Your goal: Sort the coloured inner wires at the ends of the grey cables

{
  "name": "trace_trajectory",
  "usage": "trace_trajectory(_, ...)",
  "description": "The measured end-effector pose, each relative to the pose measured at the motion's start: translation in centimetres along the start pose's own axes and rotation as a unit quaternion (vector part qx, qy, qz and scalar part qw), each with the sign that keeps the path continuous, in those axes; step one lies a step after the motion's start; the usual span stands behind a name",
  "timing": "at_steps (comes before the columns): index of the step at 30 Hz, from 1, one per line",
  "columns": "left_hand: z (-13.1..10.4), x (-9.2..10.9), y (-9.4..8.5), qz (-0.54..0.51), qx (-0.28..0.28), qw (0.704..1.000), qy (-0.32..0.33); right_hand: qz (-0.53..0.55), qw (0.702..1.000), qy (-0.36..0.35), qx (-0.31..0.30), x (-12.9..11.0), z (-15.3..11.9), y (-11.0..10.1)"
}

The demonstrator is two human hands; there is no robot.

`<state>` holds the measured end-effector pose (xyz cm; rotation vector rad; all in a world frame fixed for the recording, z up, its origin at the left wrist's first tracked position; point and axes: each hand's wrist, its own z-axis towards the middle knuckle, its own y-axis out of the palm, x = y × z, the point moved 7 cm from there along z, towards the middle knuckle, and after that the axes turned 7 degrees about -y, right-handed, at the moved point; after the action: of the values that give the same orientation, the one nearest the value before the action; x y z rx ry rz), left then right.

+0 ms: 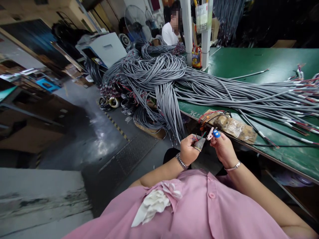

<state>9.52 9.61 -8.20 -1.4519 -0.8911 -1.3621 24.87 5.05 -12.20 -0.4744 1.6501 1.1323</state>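
Note:
My left hand [189, 148], with a metal watch at its wrist, is closed round a small bunch of thin coloured wires [198, 137]. A grey covering sits on its thumb. Close by on the right, my right hand [222, 146] pinches a small pale pink-white piece [210, 133]; a blue cover [216, 133] is on one fingertip. The two hands are slightly apart, in front of the table edge. Just beyond them a worn, tape-wrapped block [228, 125] with red and black wires lies on the green table [269, 61].
Long grey cables [211, 87] run across the table and hang over its left end in a large heap. A white post [205, 43] stands behind them. Farther back are a person in white [169, 34] and a fan [137, 23]. A pale box [107, 49] is at the left.

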Motion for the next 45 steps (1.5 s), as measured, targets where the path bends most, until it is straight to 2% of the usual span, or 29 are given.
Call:
trace_trajectory(3, 0.2, 0.0, 0.3, 0.033, -0.002, 0.999, 0.016, -0.044, 0.997, -0.045, 0.036, -0.5, 0.3, -0.5)
trace_trajectory(5, 0.1, 0.2, 0.4, 0.063, -0.008, 0.997, 0.037, -0.024, 0.999, -0.015, 0.023, 0.0, 0.5, -0.3)
trace_trajectory(8, 0.1, 0.4, 0.5, 0.115, -0.018, 0.99, 0.075, 0.066, 0.994, 0.085, -0.023, 1.4, 0.6, 0.7)
trace_trajectory(10, 0.0, 0.5, 0.5, 0.137, -0.014, 0.985, 0.102, 0.115, 0.986, 0.119, -0.022, 1.9, 0.6, 1.1)
trace_trajectory(14, -0.1, 0.4, 0.3, 0.146, 0.011, 0.977, 0.154, 0.157, 0.982, 0.104, 0.027, 2.0, 1.0, 0.8)
trace_trajectory(17, -0.4, 0.5, 0.3, 0.152, 0.017, 0.973, 0.172, 0.165, 0.981, 0.098, 0.037, 2.1, 1.0, 0.7)
trace_trajectory(25, -0.7, 0.4, 0.4, 0.153, 0.0, 0.976, 0.154, 0.158, 0.98, 0.12, 0.025, 2.4, 0.5, 0.7)
trace_trajectory(28, -0.8, -0.4, 0.3, 0.128, -0.014, 0.984, 0.121, 0.164, 0.978, 0.132, 0.006, 2.5, 0.4, 0.1)
trace_trajectory(31, -0.9, -1.8, -0.1, 0.094, -0.026, 0.993, 0.073, 0.161, 0.977, 0.141, 0.015, 2.8, 0.3, -1.1)
trace_trajectory(34, -1.1, -2.8, -0.1, 0.097, -0.065, 0.992, 0.044, 0.138, 0.98, 0.144, 0.019, 2.9, 0.1, -2.4)
trace_trajectory(36, -1.3, -3.2, 0.4, 0.14, -0.127, 0.981, 0.051, 0.11, 0.984, 0.138, 0.012, 3.0, -0.1, -3.1)
trace_trajectory(39, -2.0, -3.9, 1.7, 0.235, -0.246, 0.935, 0.096, 0.051, 0.992, 0.119, 0.011, 2.9, -0.3, -4.3)
trace_trajectory(41, -2.5, -4.6, 2.0, 0.281, -0.298, 0.905, 0.118, 0.005, 0.994, 0.108, 0.017, 2.8, -0.5, -5.1)
trace_trajectory(43, -2.7, -5.3, 1.9, 0.305, -0.312, 0.891, 0.124, -0.035, 0.994, 0.102, 0.021, 2.8, -0.8, -5.7)
trace_trajectory(45, -2.6, -5.8, 1.2, 0.318, -0.298, 0.892, 0.12, -0.072, 0.992, 0.098, 0.019, 2.8, -1.1, -6.2)
